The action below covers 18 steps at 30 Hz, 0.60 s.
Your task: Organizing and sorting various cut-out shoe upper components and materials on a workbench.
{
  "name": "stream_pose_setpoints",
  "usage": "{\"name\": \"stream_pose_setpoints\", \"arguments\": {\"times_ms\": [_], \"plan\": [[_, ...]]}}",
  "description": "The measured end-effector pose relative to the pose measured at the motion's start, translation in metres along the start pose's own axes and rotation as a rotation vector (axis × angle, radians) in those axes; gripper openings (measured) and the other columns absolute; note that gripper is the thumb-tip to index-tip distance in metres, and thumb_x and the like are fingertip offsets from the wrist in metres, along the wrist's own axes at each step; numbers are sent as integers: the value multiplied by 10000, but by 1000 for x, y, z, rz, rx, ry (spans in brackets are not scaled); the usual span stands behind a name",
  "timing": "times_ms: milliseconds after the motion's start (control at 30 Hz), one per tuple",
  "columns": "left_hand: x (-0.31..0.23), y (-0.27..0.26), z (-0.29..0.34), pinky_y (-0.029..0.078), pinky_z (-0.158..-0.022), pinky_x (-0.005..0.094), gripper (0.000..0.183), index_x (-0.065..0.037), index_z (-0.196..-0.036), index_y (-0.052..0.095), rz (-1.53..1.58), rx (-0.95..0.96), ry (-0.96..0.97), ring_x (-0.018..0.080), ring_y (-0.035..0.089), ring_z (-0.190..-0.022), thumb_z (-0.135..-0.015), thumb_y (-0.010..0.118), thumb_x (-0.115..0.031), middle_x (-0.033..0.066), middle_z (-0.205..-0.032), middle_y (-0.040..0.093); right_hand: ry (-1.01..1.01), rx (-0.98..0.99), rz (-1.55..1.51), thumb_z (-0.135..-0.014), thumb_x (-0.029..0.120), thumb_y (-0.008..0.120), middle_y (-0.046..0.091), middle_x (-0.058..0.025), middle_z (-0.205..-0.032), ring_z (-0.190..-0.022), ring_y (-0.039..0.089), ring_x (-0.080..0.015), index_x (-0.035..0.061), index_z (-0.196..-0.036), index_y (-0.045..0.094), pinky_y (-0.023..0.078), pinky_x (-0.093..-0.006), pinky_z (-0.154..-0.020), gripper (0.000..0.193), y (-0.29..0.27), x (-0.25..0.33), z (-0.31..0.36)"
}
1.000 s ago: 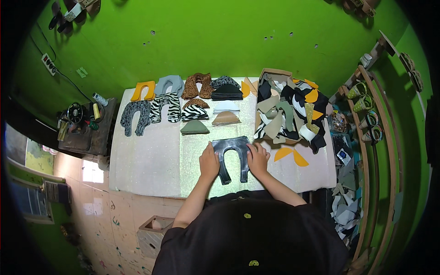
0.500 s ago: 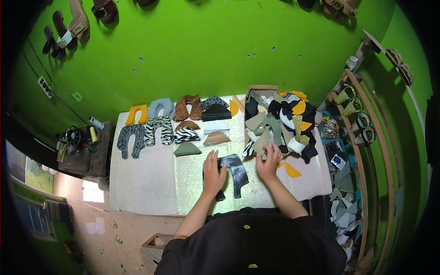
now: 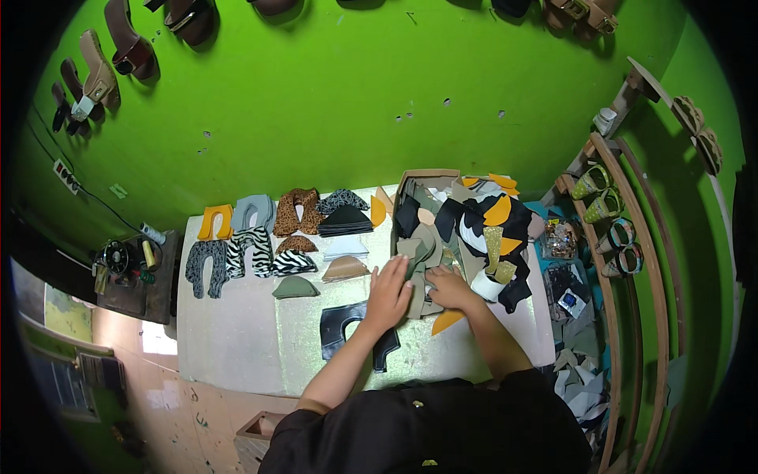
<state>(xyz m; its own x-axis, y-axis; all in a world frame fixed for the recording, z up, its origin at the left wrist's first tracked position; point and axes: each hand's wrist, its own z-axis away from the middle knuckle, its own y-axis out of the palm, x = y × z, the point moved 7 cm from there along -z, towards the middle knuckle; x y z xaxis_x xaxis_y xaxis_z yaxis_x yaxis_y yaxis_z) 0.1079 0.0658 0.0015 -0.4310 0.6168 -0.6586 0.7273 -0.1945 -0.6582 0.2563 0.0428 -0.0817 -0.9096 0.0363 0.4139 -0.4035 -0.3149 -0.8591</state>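
Observation:
My left hand (image 3: 388, 295) lies with its fingers stretched and spread against the left edge of a heap of cut leather pieces. Its fingertips rest on an olive-grey leather piece (image 3: 407, 249). Just right of it, my right hand (image 3: 448, 289) reaches into the same heap, fingers apart and slightly bent among grey-green pieces (image 3: 426, 241); some fingertips are hard to make out. Below my left wrist, a black, glossy U-shaped leather piece (image 3: 335, 317) lies flat on the table, partly covered by my forearm. A yellow piece (image 3: 448, 321) sticks out under my right wrist.
On the pale table (image 3: 229, 340), sorted stacks stand at left: yellow U-shapes (image 3: 215, 223), zebra-print U-shapes (image 3: 249, 253) and green half-rounds (image 3: 296, 287). An open cardboard box (image 3: 430, 173) backs the heap. A wooden rack (image 3: 604, 213) with sandals stands right; a sewing machine (image 3: 118, 257) stands left.
Both hands have come together at the heap; my left hand has let go of the black U-shaped piece, which stays on the table. The view has shifted a little.

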Motion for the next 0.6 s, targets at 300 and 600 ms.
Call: {"name": "stream_pose_setpoints", "arguments": {"times_ms": [300,600], "plan": [[22,54,8,87,-971,692,346,-142,-1183,585,-250,262,-91,248,428,-1237,-916,431,-298,74,-1261,530,72,169,-274,-718,241,669,512,-82,-1278,-1173,465,-234,136,-1204,551,253,-547,-1002,511,-97,-35,-39],[21,55,8,58,-964,709,336,-176,-1172,599,-250,250,-105,246,412,-1251,-891,457,-293,69,-1280,511,60,-337,80,-628,393,710,566,-132,-1163,-1147,480,-290,67,-1171,548,115,-606,-1043,654,-65,-26,-100]]}}
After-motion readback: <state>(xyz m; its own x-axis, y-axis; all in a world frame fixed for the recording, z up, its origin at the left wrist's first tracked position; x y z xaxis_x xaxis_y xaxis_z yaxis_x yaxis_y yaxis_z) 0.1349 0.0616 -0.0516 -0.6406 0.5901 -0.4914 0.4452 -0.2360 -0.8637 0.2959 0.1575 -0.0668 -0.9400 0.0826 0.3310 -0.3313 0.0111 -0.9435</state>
